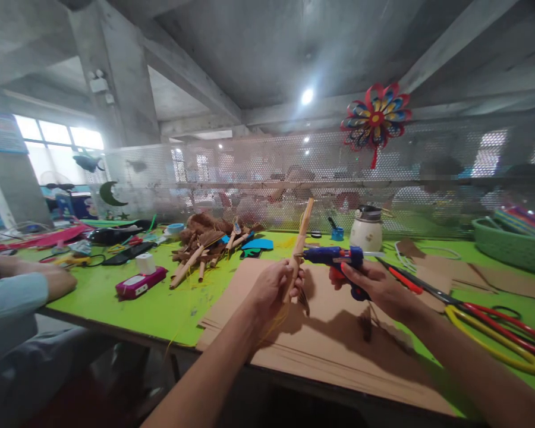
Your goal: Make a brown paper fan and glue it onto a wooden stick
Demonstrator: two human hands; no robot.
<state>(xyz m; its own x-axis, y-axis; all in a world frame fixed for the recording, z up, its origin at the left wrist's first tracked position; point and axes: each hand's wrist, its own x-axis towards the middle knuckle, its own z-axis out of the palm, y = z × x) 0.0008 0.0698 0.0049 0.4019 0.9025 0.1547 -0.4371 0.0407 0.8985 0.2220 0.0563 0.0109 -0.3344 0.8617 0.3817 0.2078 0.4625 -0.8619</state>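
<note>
My left hand [279, 284] is wrapped round a rolled brown paper stick [304, 229], which points up and leans slightly right. In my right hand [370, 280] is a blue glue gun [334, 255], its nozzle touching or very near the stick just above my left fingers. A white glue stick [374, 254] pokes out of the gun's back end. Below both hands lie stacked brown paper sheets [339, 368]. Some dark brown paper pieces hang or lie under my hands, partly in shadow.
Left of the sheets is a pile of brown paper sticks [205, 244], then a magenta power strip [140, 282]. Large scissors [494, 339] lie at the right, before a green basket [512, 246]. A cream jug [366, 229] stands by the perforated screen [249, 208]. A co-worker's arm [31, 279] rests at far left.
</note>
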